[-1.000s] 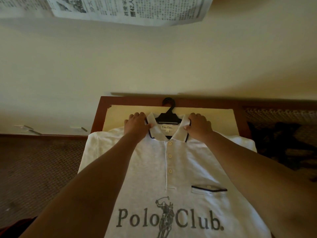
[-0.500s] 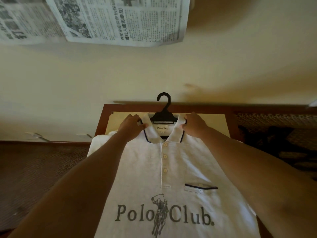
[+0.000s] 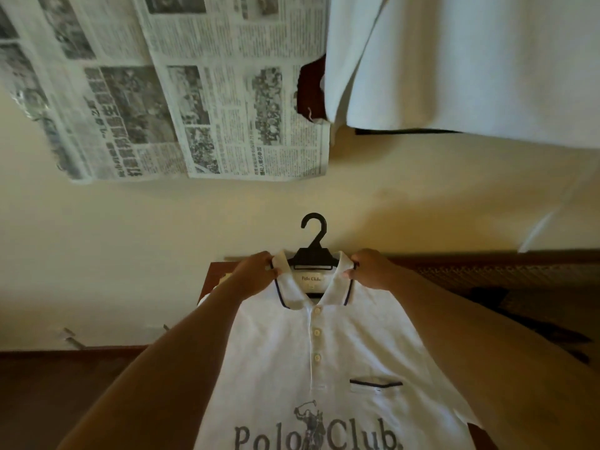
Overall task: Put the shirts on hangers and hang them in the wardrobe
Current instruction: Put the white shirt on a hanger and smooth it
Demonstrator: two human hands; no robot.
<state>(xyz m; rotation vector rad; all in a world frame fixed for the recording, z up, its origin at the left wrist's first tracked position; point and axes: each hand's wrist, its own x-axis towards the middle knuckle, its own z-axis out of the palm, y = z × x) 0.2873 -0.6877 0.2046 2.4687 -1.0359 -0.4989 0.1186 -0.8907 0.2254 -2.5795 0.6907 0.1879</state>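
The white polo shirt with dark printed letters (image 3: 324, 368) sits on the black plastic hanger (image 3: 313, 254), held up in front of the cream wall (image 3: 146, 254). The left hand (image 3: 256, 276) pinches one side of the collar and the right hand (image 3: 370, 271) pinches the other. The shirt looks ready to hang. Next, the hook likely needs to go over a rail, near the pale shirt hanging up high (image 3: 470, 66). No rail shows.

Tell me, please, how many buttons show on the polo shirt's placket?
3: top button just under the collar, middle button below it, bottom button lowest. None seems hidden.
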